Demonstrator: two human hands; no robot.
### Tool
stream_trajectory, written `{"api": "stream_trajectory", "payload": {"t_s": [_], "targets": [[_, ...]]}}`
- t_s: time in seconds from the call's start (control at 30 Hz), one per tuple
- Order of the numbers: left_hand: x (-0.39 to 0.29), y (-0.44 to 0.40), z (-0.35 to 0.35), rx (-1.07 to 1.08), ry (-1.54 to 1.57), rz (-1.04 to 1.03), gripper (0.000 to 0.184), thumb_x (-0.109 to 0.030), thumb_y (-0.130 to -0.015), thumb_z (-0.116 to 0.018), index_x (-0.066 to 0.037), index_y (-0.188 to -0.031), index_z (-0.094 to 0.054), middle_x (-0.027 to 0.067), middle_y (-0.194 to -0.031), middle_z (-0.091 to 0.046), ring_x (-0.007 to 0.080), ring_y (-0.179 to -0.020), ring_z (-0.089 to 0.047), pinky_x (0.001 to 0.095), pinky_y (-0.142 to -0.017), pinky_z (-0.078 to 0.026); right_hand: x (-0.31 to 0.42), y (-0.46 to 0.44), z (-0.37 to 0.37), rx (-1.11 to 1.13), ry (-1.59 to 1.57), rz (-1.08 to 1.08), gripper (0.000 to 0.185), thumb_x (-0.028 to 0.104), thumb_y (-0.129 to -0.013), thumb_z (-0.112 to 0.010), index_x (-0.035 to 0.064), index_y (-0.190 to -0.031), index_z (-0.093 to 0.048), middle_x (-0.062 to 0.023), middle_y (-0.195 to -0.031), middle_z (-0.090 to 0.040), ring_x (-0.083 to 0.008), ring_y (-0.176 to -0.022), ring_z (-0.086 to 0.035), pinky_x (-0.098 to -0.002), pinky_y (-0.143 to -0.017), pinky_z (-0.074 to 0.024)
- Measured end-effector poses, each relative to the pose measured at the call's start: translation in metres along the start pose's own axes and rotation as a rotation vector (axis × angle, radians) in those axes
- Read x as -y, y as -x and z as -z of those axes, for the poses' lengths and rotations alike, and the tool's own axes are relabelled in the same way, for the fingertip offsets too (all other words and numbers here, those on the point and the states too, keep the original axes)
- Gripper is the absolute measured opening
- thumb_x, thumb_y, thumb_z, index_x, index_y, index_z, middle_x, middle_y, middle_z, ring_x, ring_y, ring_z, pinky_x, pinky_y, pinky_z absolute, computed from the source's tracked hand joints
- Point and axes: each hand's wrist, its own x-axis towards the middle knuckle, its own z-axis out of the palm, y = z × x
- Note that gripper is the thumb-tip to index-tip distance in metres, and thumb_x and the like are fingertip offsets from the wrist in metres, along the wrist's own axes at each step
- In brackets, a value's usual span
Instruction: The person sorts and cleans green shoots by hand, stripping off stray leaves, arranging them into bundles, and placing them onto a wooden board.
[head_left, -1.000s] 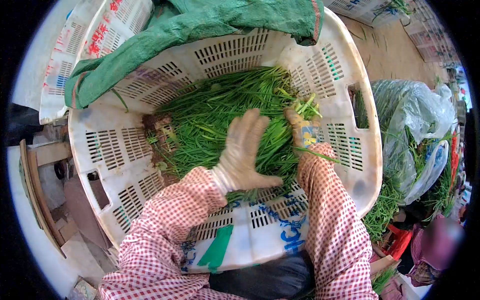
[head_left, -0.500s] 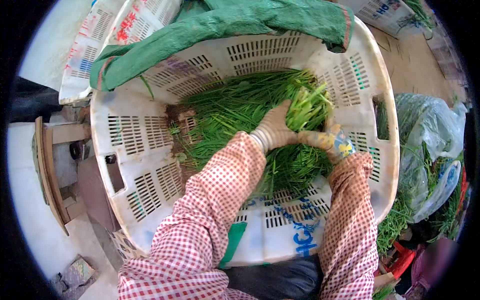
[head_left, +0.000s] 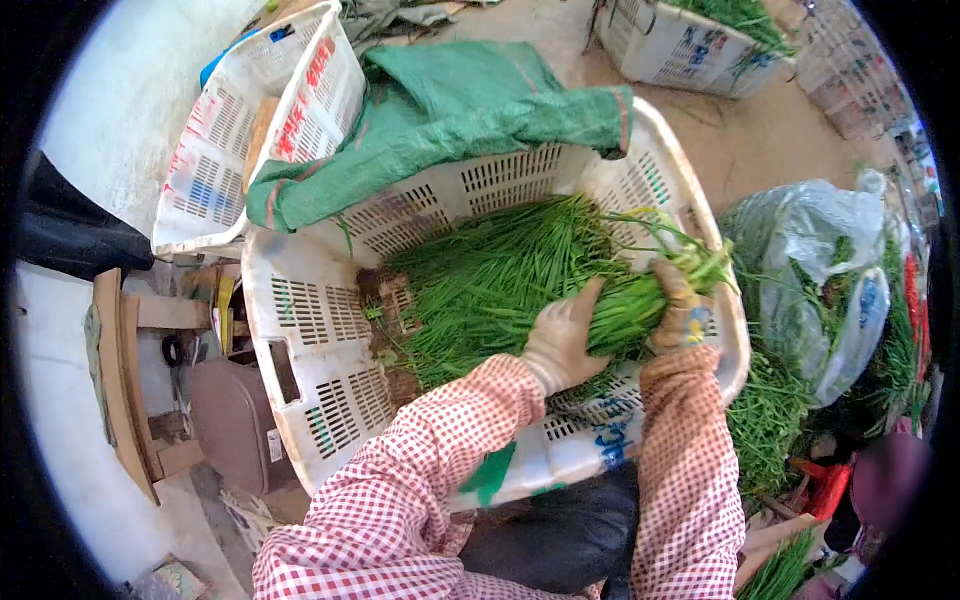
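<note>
Gloved in pale, soiled fabric, my left hand (head_left: 565, 340) grips a bunch of long narrow greens (head_left: 630, 312) around its leafy part, thumb uppermost. My right hand (head_left: 682, 308), in a similar glove with yellow and blue patches, is wrapped round the same bunch closer to its pale stem ends. Those stem ends point right, near the rim of a white slotted plastic basket (head_left: 320, 355). Beneath and left of my hands, a layer of loose greens (head_left: 480, 270) lies in the basket. The fingers under the bunch are partly hidden.
A green woven sack (head_left: 450, 125) drapes over the basket's far rim. Another white basket (head_left: 335, 90) stands behind left, and one holding greens (head_left: 680, 50) at the back right. A clear plastic bag (head_left: 815, 235) with greens sits right. A brown padded seat (head_left: 232, 425) is left.
The bunch has moved right and tipped, its stem ends now towards the basket's right rim. My left hand has shifted down along it, and the view has swung so more floor shows behind.
</note>
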Motion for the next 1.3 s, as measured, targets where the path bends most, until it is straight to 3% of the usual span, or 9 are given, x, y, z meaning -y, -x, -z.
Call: {"api": "stream_trajectory", "payload": {"t_s": [0.3,0.43,0.6,0.73,0.8,0.97,1.1,1.2,1.3], "targets": [[0.04,0.094,0.014,0.78,-0.444,0.285,0.079,-0.02,-0.073,-0.072,-0.003,-0.139,-0.032,0.0199,-0.134,-0.045,0.0321,-0.122,-0.046,0.0378,-0.103,-0.039,0.204,0.108,0.117,-0.379,-0.25,0.438,0.032,0.02,-0.079,-0.068,0.0054,-0.106,-0.059,-0.0069,-0.095,-0.062,-0.0189,-0.083,-0.06,-0.0347,-0.079,-0.0506],[0.014,0.097,0.041,0.655,-0.234,0.409,0.059,-0.021,-0.08,-0.064,-0.003,-0.131,-0.044,0.0193,-0.132,-0.047,0.0327,-0.114,-0.052,0.0384,-0.098,-0.043,0.28,0.207,0.11,-0.445,-0.231,0.536,0.032,0.022,-0.083,-0.062,0.005,-0.109,-0.058,-0.0082,-0.101,-0.062,-0.0205,-0.086,-0.06,-0.0361,-0.081,-0.0511],[-0.095,0.12,0.05,0.227,0.24,-0.297,0.036,-0.013,-0.08,-0.064,-0.001,-0.113,-0.057,0.0159,-0.107,-0.063,0.0201,-0.089,-0.063,0.0331,-0.077,-0.051,0.32,0.304,0.125,-0.609,-0.13,0.616,0.033,0.025,-0.087,-0.055,0.0046,-0.113,-0.056,-0.0098,-0.108,-0.061,-0.0226,-0.09,-0.06,-0.0379,-0.083,-0.0517],[-0.204,0.182,0.054,1.092,0.638,-0.607,0.034,-0.011,-0.081,-0.066,0.0,-0.112,-0.06,0.0117,-0.095,-0.066,0.0148,-0.088,-0.063,0.0299,-0.081,-0.049,0.307,0.343,0.224,-0.763,0.14,0.729,0.036,0.028,-0.084,-0.06,-0.0002,-0.107,-0.062,-0.0129,-0.102,-0.065,-0.022,-0.088,-0.063,-0.0358,-0.08,-0.0517],[-0.232,0.208,0.038,1.588,0.929,-0.308,0.063,-0.007,-0.079,-0.069,-0.001,-0.134,-0.041,0.0117,-0.116,-0.06,0.0207,-0.106,-0.058,0.0341,-0.094,-0.044,0.303,0.353,0.215,-0.766,0.088,0.807,0.032,0.026,-0.085,-0.06,-0.0003,-0.104,-0.064,-0.0126,-0.1,-0.066,-0.0204,-0.087,-0.063,-0.0346,-0.08,-0.0518],[-0.258,0.239,-0.051,1.702,1.812,0.296,0.095,-0.072,-0.07,-0.059,-0.008,-0.137,-0.036,0.0116,-0.128,-0.049,0.0281,-0.119,-0.047,0.0469,-0.1,-0.036,0.253,0.399,0.193,-0.993,0.722,1.013,0.031,0.018,-0.086,-0.056,0.0015,-0.111,-0.06,-0.011,-0.104,-0.064,-0.024,-0.098,-0.062,-0.0378,-0.091,-0.0468],[-0.261,0.223,-0.063,1.423,2.01,0.203,0.109,-0.085,-0.063,-0.043,-0.012,-0.143,-0.028,0.015,-0.141,-0.037,0.0301,-0.126,-0.04,0.0461,-0.105,-0.033,0.193,0.426,0.11,-0.53,1.003,1.091,0.028,0.022,-0.079,-0.061,0.0079,-0.104,-0.062,-0.0083,-0.096,-0.065,-0.0261,-0.095,-0.063,-0.0424,-0.093,-0.0442],[-0.236,0.209,-0.071,1.432,2.181,0.175,0.084,-0.074,-0.075,-0.05,-0.01,-0.13,-0.046,0.0141,-0.13,-0.05,0.0317,-0.114,-0.052,0.0453,-0.092,-0.046,0.14,0.43,0.074,-0.171,1.091,1.116,0.027,0.024,-0.075,-0.065,0.0127,-0.099,-0.063,-0.0063,-0.09,-0.065,-0.0277,-0.093,-0.064,-0.0458,-0.095,-0.0423],[-0.215,0.206,-0.07,1.355,2.012,0.723,0.052,-0.03,-0.083,-0.064,-0.007,-0.127,-0.049,0.0212,-0.118,-0.058,0.0305,-0.096,-0.063,0.0432,-0.083,-0.053,0.124,0.434,0.07,0.06,1.149,1.062,0.042,0.022,-0.07,-0.062,0.0154,-0.112,-0.058,-0.006,-0.096,-0.062,-0.0308,-0.1,-0.06,-0.0467,-0.095,-0.0425]]}}
